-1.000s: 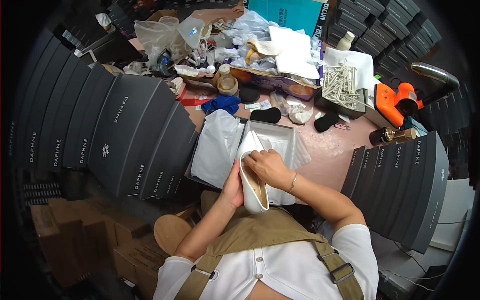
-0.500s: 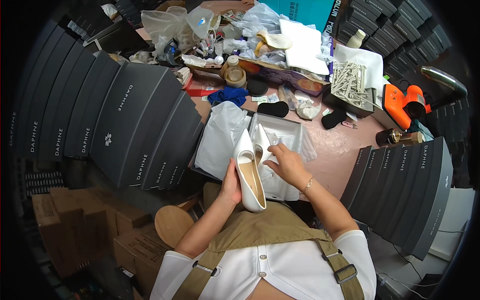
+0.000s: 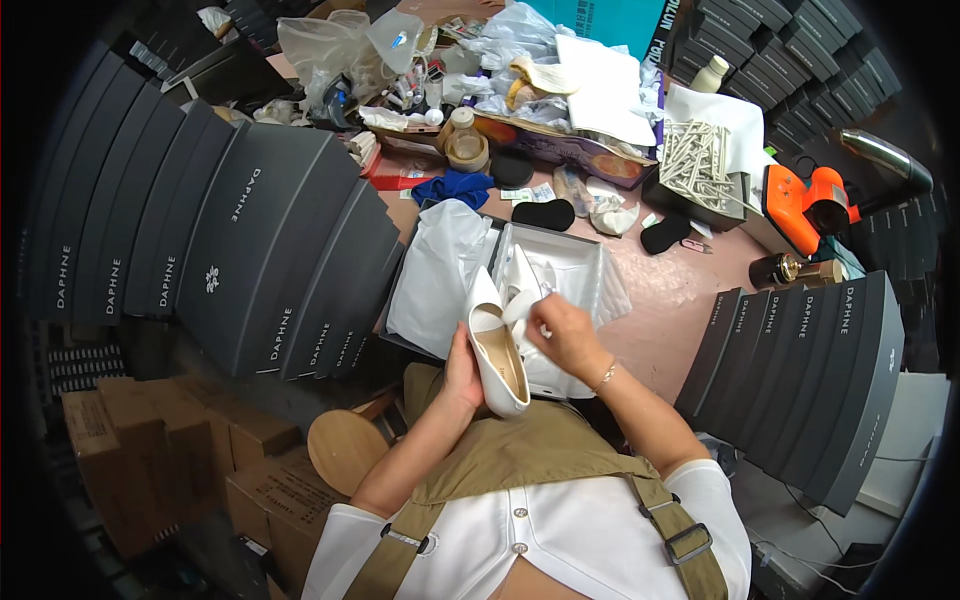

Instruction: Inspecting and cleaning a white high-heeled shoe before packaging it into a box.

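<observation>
Nearest, I have the left hand gripping a white pointed shoe by its left side, toe aimed away. Just right of it, the right hand has its fingers curled at a small white piece; I can't tell whether they grip it. Beyond, a second white shoe shows against an open grey box, with white tissue paper at its left. Farther across the desk I see two black pads, a blue cloth leftward, and white sticks at right.
</observation>
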The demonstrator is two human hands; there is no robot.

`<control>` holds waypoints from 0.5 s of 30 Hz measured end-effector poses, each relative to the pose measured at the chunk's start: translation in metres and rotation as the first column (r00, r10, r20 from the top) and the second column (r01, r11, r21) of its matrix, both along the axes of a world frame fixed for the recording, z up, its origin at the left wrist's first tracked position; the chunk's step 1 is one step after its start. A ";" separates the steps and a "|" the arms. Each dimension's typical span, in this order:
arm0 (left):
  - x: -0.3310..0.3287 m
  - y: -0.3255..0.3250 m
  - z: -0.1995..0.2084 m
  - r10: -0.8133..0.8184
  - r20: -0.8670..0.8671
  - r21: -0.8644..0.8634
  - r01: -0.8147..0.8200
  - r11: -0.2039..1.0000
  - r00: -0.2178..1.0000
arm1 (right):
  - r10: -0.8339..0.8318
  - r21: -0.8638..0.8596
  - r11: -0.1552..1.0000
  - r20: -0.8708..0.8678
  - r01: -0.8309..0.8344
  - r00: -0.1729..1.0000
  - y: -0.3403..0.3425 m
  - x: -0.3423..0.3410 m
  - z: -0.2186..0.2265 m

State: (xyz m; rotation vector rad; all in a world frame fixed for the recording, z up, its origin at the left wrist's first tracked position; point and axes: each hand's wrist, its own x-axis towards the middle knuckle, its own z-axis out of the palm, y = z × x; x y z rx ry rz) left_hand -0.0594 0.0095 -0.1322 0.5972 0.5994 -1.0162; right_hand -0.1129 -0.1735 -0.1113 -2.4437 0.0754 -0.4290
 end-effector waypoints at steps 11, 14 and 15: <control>-0.023 -0.006 0.014 -0.102 0.144 0.114 0.085 0.990 0.984 | 0.371 -0.366 0.844 -0.132 -0.392 0.919 0.021 0.015 -0.015; -0.028 -0.001 0.007 -0.092 0.130 0.139 0.074 0.987 0.987 | 0.382 -0.252 0.888 -0.064 -0.385 0.922 0.027 0.004 -0.034; -0.025 -0.002 0.007 -0.064 0.135 0.112 0.049 0.993 0.989 | 0.374 -0.208 0.904 -0.036 -0.373 0.927 0.025 -0.001 -0.027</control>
